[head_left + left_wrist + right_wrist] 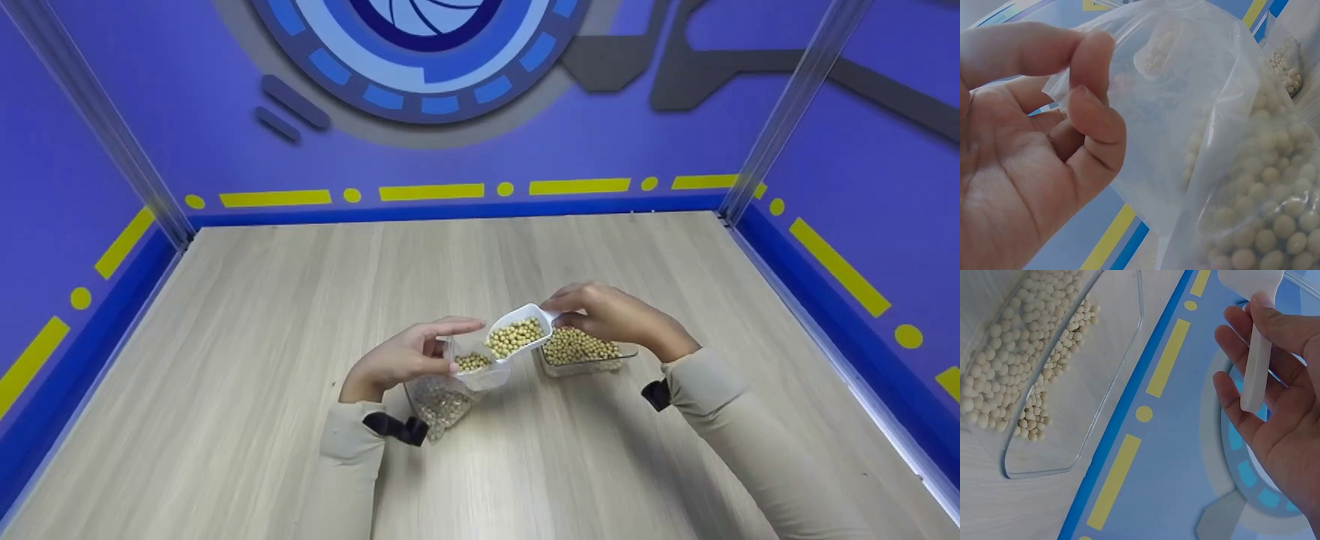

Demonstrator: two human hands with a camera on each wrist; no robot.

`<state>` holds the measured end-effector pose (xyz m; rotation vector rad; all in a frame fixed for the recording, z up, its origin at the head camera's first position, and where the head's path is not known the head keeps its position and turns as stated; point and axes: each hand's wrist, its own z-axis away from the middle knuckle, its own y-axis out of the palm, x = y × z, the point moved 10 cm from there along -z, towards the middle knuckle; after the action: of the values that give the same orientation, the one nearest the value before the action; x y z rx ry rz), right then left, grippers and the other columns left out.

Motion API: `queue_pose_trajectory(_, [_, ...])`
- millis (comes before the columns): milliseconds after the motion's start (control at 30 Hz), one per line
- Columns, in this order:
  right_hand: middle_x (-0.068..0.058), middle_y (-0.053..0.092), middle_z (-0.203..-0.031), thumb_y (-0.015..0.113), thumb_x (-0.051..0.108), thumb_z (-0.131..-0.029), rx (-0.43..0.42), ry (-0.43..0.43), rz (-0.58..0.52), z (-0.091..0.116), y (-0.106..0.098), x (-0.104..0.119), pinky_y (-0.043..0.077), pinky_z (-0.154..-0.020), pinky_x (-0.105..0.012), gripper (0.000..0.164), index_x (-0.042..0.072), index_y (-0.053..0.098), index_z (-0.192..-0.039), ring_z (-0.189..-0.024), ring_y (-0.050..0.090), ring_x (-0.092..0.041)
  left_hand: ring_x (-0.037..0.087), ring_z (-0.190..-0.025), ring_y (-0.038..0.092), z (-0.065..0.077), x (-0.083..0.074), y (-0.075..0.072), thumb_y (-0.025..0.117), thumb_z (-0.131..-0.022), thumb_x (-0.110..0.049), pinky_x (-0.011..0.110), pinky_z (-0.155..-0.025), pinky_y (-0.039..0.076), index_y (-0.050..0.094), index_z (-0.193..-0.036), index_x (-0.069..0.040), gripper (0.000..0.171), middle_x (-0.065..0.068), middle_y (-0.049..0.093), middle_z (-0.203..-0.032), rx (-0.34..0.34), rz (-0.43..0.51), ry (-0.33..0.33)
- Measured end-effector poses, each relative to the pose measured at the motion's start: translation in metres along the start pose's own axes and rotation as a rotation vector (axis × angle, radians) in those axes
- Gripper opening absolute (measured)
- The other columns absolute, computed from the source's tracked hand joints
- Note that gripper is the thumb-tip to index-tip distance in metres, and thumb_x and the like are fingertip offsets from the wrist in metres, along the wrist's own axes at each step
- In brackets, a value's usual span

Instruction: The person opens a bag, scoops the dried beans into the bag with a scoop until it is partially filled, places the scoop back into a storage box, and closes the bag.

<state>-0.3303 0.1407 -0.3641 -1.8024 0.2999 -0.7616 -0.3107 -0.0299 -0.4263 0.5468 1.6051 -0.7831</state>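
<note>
My left hand (397, 356) pinches the edge of a clear plastic bag (491, 377) between fingertips and thumb, and the bag's mouth is spread open. Round, pale yellow soybeans (1283, 228) fill its lower part. In the right hand (611, 315) is a white scoop (531, 309), gripped by its handle (1257, 374) between thumb and fingers. The scoop is loaded with soybeans (516, 337) and its front lip overlaps the bag's mouth in the head view. Beneath the right hand stands a clear rectangular container (589, 368) with more soybeans (1016, 354).
Everything is over a light wood-grain table (285, 337). Blue panels (420, 169) with yellow marks rise along its back and both sides. Black straps with small mounts sit on both sleeves near the wrists.
</note>
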Motion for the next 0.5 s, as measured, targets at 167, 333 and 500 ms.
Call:
queue_pose_trajectory(167, [-0.012,0.072,-0.107,0.067,0.002,-0.086,0.001,-0.016,0.032,-0.0014,-0.0020,0.0032,0.055,-0.085,-0.038,0.027,0.002,0.071,-0.113,-0.100,0.067,-0.026,0.009,-0.080,0.057,-0.0004,0.0003,0.0007,0.057,-0.083,0.011,0.018,-0.070,0.052,0.038,-0.145,0.002,0.065,0.022,0.032,-0.152,0.008,0.007,-0.001])
queue_pose_trajectory(333, [-0.012,0.072,-0.106,0.067,0.001,-0.085,0.002,-0.033,0.063,-0.0022,-0.0037,0.0070,0.055,-0.083,-0.038,0.027,0.002,0.071,-0.112,-0.098,0.067,-0.026,0.014,-0.085,0.058,-0.0012,0.0006,0.0018,0.056,-0.084,0.012,0.019,-0.072,0.053,0.037,-0.145,0.002,0.065,0.022,0.031,-0.152,0.019,0.027,-0.005])
queue_pose_trajectory(500, [-0.012,0.072,-0.105,0.067,0.001,-0.085,0.006,-0.039,0.078,-0.0030,-0.0044,0.0088,0.055,-0.082,-0.038,0.027,0.002,0.071,-0.112,-0.097,0.068,-0.025,0.011,-0.082,0.057,-0.0010,0.0001,0.0017,0.057,-0.084,0.011,0.018,-0.072,0.052,0.038,-0.145,0.001,0.065,0.021,0.031,-0.152,0.016,0.016,-0.006])
